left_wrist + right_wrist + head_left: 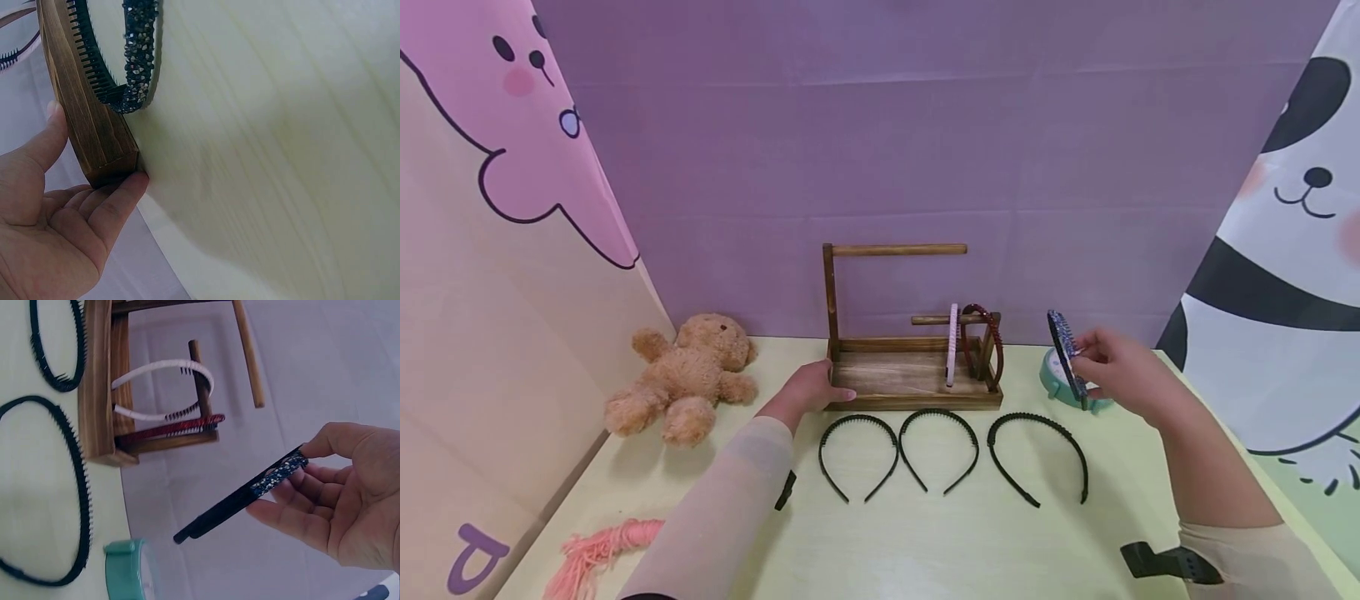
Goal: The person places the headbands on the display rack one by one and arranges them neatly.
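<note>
Right hand: thumb and fingers pinching the sparkly headband, other fingers loosely bent
Sparkly headband: in the air right of the rack, tilted, seen nearly edge-on, dark blue with glittery stones; overlaps the teal clock in the head view
Left hand: gripping the rack's left end, thumb on the front side, fingers curled round the corner
Wooden rack: upright on the table, shallow tray, tall left post with upper bar, short right post with lower bar
Lower bar load: pink headband and dark red headband, both hanging, red one nearer the right post
Front row: three black headbands flat on the table just before the rack, open ends toward the person
Teal clock: on the table, right of the rack
Teddy bear: left of the rack, well apart
Pink yarn: near-left on the pale table
Backdrop: purple, behind everything
</note>
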The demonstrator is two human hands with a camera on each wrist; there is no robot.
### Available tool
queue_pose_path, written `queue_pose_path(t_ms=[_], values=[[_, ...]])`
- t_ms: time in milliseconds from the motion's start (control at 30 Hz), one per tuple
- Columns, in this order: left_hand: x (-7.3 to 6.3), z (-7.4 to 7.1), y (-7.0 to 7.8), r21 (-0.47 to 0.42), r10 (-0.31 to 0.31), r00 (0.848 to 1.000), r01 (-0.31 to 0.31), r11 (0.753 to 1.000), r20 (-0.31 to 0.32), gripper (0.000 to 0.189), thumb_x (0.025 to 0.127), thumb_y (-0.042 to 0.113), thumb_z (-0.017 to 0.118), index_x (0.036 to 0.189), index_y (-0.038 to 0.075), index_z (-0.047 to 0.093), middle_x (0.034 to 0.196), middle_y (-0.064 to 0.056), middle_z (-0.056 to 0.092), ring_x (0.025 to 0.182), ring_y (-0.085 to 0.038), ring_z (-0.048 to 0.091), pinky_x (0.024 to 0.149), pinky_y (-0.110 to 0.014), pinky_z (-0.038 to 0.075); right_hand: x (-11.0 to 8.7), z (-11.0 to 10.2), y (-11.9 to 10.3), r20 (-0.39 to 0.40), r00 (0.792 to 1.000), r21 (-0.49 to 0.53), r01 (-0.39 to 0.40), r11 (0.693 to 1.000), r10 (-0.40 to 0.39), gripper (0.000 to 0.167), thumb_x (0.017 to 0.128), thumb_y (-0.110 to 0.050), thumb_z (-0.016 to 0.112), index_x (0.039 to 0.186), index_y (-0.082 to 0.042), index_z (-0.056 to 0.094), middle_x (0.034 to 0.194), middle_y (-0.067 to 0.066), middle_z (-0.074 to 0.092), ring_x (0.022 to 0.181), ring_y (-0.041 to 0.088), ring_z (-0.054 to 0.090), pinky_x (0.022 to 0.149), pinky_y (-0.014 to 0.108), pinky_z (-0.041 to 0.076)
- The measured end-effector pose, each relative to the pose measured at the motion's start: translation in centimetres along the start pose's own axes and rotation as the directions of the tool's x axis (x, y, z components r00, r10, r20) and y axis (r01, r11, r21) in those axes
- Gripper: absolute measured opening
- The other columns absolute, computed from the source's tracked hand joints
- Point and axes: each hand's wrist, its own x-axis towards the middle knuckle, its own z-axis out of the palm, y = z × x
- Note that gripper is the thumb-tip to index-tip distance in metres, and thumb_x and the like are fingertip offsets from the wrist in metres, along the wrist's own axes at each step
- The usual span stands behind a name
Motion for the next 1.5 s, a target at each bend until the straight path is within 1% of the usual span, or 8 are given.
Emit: queue_pose_path(t_ms=[233, 400, 633, 933, 1033, 1200, 1400, 1500], values=[[0.1, 0.1, 0.0, -0.008, -0.002, 1.0, 0.002, 1.0, -0.002, 0.089, 0.089, 0.04, 0.072, 0.153, -0.001, 0.028, 0.155, -0.018, 0.038, 0.143, -0.033, 0.035, 0.117, -0.046, 0.031, 1.2, -0.1, -1.6, -0.081, 0.995, 0.08, 0.059, 0.995, -0.053, 0.044, 0.102, -0.019, 0.047, 0.136, 0.007, 0.037, 0.113, 0.021, 0.051, 0.099, 0.028, 0.059, 0.08, 0.037, 0.06], [0.2, 0.1, -0.1, -0.005, -0.012, 1.0, 0.012, 1.0, -0.001, 0.089, 0.089, 0.041, 0.072, 0.154, 0.0, 0.027, 0.155, -0.017, 0.038, 0.143, -0.033, 0.035, 0.117, -0.046, 0.031, 2.3, -0.3, -2.9, -0.156, 0.984, 0.143, 0.108, 0.984, -0.086, 0.046, 0.103, -0.021, 0.048, 0.139, 0.005, 0.036, 0.112, 0.018, 0.049, 0.095, 0.022, 0.056, 0.076, 0.026, 0.06], [0.2, 0.2, -0.1, -0.003, -0.021, 1.0, 0.021, 1.0, 0.002, 0.089, 0.089, 0.042, 0.071, 0.154, 0.001, 0.026, 0.156, -0.017, 0.036, 0.144, -0.032, 0.034, 0.117, -0.046, 0.031, 4.1, -0.4, -4.7, -0.264, 0.959, 0.148, 0.145, 0.978, -0.102, 0.045, 0.098, -0.014, 0.052, 0.138, 0.001, 0.039, 0.108, 0.013, 0.053, 0.092, 0.02, 0.058, 0.074, 0.019, 0.057], [0.4, 0.2, -0.2, -0.009, -0.021, 1.0, 0.021, 1.0, -0.004, 0.089, 0.089, 0.041, 0.072, 0.154, 0.001, 0.027, 0.155, -0.016, 0.038, 0.144, -0.032, 0.035, 0.117, -0.046, 0.032, 7.3, 0.0, -7.0, -0.376, 0.922, 0.156, 0.166, 0.974, -0.097, 0.047, 0.098, -0.019, 0.053, 0.139, -0.001, 0.041, 0.108, 0.01, 0.053, 0.091, 0.014, 0.055, 0.072, 0.01, 0.053], [0.5, 0.3, -0.2, -0.009, -0.017, 1.0, 0.017, 1.0, -0.005, 0.089, 0.089, 0.042, 0.072, 0.154, 0.001, 0.027, 0.155, -0.016, 0.038, 0.143, -0.032, 0.035, 0.117, -0.045, 0.032, 8.5, 0.1, -7.8, -0.385, 0.919, 0.143, 0.151, 0.978, -0.085, 0.048, 0.098, -0.02, 0.054, 0.14, -0.001, 0.041, 0.109, 0.01, 0.054, 0.093, 0.014, 0.056, 0.072, 0.01, 0.053], [0.5, 0.3, -0.3, -0.013, -0.016, 1.0, 0.016, 1.0, -0.002, 0.089, 0.088, 0.042, 0.072, 0.154, 0.001, 0.028, 0.155, -0.016, 0.038, 0.143, -0.032, 0.036, 0.117, -0.045, 0.032, 10.5, 0.9, -8.9, -0.357, 0.932, 0.153, 0.128, 0.98, -0.066, 0.047, 0.098, -0.017, 0.052, 0.14, -0.001, 0.041, 0.113, 0.014, 0.055, 0.099, 0.019, 0.057, 0.077, 0.017, 0.057], [0.2, 0.2, -0.2, -0.006, -0.009, 1.0, 0.009, 1.0, -0.011, 0.087, 0.089, 0.041, 0.072, 0.153, 0.0, 0.029, 0.154, -0.017, 0.04, 0.142, -0.031, 0.037, 0.117, -0.045, 0.032, 12.1, 2.6, -9.8, -0.32, 0.943, 0.205, 0.159, 0.966, -0.088, 0.045, 0.098, -0.011, 0.053, 0.139, 0.001, 0.04, 0.113, 0.016, 0.054, 0.098, 0.022, 0.057, 0.074, 0.015, 0.055], [0.1, 0.2, -0.1, -0.007, -0.015, 1.0, 0.015, 1.0, -0.016, 0.087, 0.089, 0.041, 0.072, 0.153, 0.001, 0.029, 0.154, -0.017, 0.04, 0.143, -0.031, 0.036, 0.117, -0.045, 0.031, 12.7, 3.6, -10.3, -0.303, 0.948, 0.234, 0.172, 0.957, -0.096, 0.043, 0.098, -0.009, 0.053, 0.138, 0.002, 0.041, 0.111, 0.015, 0.053, 0.096, 0.02, 0.056, 0.075, 0.017, 0.055]])
